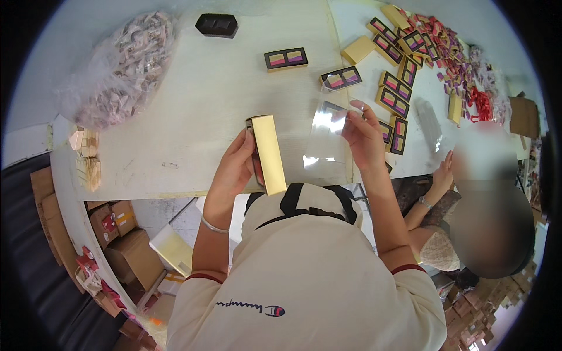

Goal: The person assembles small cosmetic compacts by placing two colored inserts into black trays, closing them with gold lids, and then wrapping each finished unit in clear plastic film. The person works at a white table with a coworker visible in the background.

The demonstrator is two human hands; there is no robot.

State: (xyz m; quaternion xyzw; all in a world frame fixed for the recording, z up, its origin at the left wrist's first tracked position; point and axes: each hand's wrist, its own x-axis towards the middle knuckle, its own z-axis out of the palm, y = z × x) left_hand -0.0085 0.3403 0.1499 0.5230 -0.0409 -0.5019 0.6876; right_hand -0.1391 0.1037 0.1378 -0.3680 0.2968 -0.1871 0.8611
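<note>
Above the table's front edge, my left hand (234, 161) grips a gold box (270, 153) stood on edge, its smooth gold side facing up. The box's dark face is turned toward my palm and mostly out of sight. To the right, my right hand (366, 140) pinches a clear plastic sleeve (324, 130) between thumb and fingers; glare shows on it. The sleeve hangs apart from the box. Beyond it lie two gold boxes with pink, gold and purple windows, one nearer the middle (285, 59) and one farther right (341, 78).
Several similar boxes (393, 100) cover the table's right side, beside a heap of small red and purple pieces (448, 50). A filled clear bag (132, 70) lies at left, a black tray (216, 25) at the back. A co-worker's hand (443, 174) is at right. Cardboard cartons (132, 257) stand below left.
</note>
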